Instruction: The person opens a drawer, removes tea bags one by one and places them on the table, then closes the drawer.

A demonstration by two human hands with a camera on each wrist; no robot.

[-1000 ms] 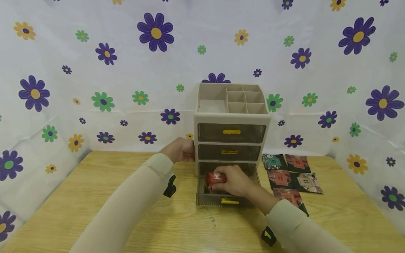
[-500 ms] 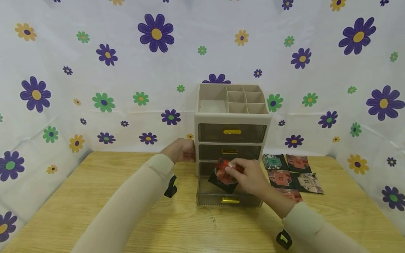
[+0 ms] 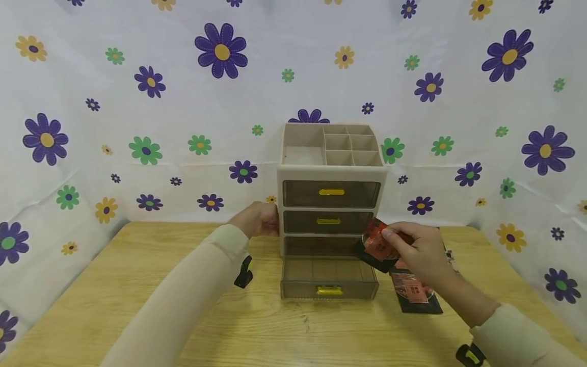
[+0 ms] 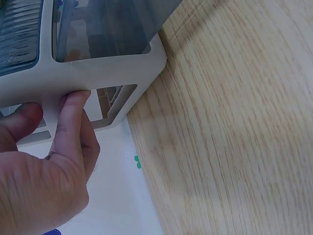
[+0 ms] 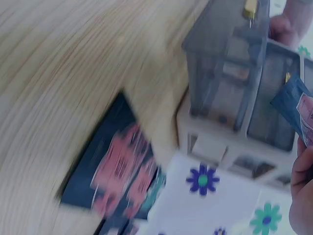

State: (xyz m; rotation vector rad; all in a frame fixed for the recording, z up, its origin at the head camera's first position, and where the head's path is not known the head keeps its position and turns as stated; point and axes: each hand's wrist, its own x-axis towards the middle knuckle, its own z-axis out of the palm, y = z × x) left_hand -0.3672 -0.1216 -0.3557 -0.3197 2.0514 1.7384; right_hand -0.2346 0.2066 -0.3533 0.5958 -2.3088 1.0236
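Note:
A beige desktop organizer [image 3: 331, 173] with smoky drawers stands on the table, its bottom drawer [image 3: 298, 289] pulled out with nothing seen inside. My left hand [image 3: 261, 219] grips the organizer's left side; in the left wrist view, thumb and fingers [image 4: 73, 117] pinch a bar of its frame. Right of the open drawer, my right hand [image 3: 424, 250] pinches a black-and-red flat packet [image 3: 378, 247] by its upper edge, tilted above the table. Part of that packet [image 5: 296, 103] also shows at the edge of the right wrist view.
Similar flat packets [image 3: 415, 293] lie on the wooden table [image 3: 192, 306] right of the organizer, partly hidden by my right hand. The organizer's top has open compartments [image 3: 304, 148]. A flower-printed cloth [image 3: 183, 76] hangs behind and at the sides.
My right hand has lifted the packet out of the bottom drawer and carried it right, past the drawer's edge. The left hand keeps its grip on the organizer.

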